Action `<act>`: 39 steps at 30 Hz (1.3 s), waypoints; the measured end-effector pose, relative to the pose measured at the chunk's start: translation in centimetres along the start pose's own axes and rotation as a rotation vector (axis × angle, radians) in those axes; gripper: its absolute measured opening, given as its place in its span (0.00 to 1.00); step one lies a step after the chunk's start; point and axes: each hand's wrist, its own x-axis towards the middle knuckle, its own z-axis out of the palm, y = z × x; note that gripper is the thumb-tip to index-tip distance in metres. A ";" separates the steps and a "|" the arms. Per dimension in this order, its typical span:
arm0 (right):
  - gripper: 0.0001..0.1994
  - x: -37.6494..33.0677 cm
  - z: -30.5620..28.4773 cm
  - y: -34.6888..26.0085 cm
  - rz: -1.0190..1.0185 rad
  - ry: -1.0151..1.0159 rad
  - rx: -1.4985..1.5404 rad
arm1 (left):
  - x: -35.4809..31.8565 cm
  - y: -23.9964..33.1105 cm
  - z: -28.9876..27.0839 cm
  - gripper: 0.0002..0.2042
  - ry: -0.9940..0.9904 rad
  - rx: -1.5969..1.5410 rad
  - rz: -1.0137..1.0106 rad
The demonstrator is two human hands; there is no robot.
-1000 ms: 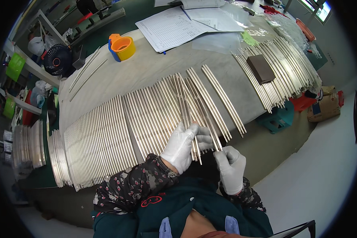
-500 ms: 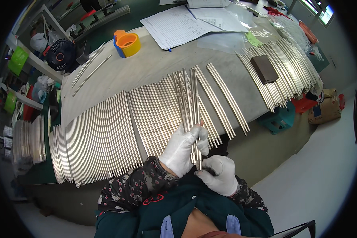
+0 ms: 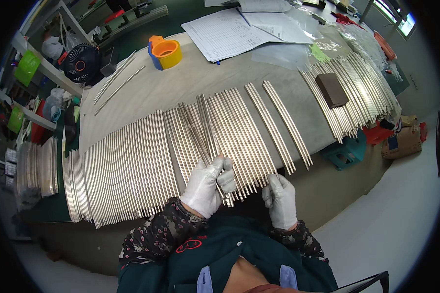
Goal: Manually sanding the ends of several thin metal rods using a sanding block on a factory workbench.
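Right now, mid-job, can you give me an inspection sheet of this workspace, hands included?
Surface: grey worktop, partly covered.
Job's things: silvery rods side by side; some held rods angled across them.
Clutter: papers, yellow roll, dark block on rods at right.
Hands: left hand closed around the held rods; right hand at near rod ends, grip unclear.
Cables: nothing seen.
Surroundings: black fan left; teal stool, cardboard box right.

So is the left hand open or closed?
Closed: the white-gloved left hand is curled around several metal rods, which stick out beyond it.
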 end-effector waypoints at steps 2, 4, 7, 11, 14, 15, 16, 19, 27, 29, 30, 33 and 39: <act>0.12 0.0 0.1 0.0 -0.006 0.019 0.018 | 0.4 -0.2 -0.4 0.07 0.001 0.003 0.000; 0.12 0.0 0.3 -0.1 -0.011 0.038 0.037 | 0.5 -0.4 -0.5 0.07 0.003 0.005 0.000; 0.11 -0.4 0.7 -0.5 0.048 0.045 0.100 | 0.6 -0.6 -0.5 0.08 0.069 0.005 0.015; 0.12 -0.8 0.7 -0.6 0.129 0.033 -0.026 | 0.4 -0.7 0.6 0.06 0.094 0.053 0.025; 0.12 -0.9 0.8 -0.4 0.112 0.049 -0.024 | 0.5 -0.7 0.6 0.07 0.117 0.098 0.027; 0.12 -0.9 0.9 -0.4 0.104 0.060 -0.015 | 0.5 -0.7 0.5 0.07 0.109 0.092 0.023; 0.12 -1.0 1.0 -0.4 0.104 0.059 -0.015 | 0.4 -0.7 0.6 0.07 0.108 0.091 0.025; 0.10 -1.3 1.0 -0.1 0.111 0.088 0.047 | 0.3 -0.6 1.2 0.07 0.133 0.121 0.052; 0.09 -2.1 1.2 -0.4 0.115 0.047 0.048 | 0.3 -0.7 1.1 0.07 0.145 0.083 0.042; 0.09 -1.9 1.0 0.0 0.123 0.036 0.062 | 0.4 -0.7 0.7 0.07 0.126 0.087 0.040; 0.10 -1.8 1.0 0.2 0.133 0.024 0.076 | 0.4 -0.7 0.6 0.07 0.109 0.090 0.039; 0.11 -1.8 1.1 0.4 0.157 0.009 0.139 | 0.2 -0.8 1.2 0.07 0.139 0.095 0.075; 0.10 -2.8 0.6 -0.9 0.415 -0.142 0.375 | 0.2 -0.7 1.2 0.07 0.152 0.101 0.065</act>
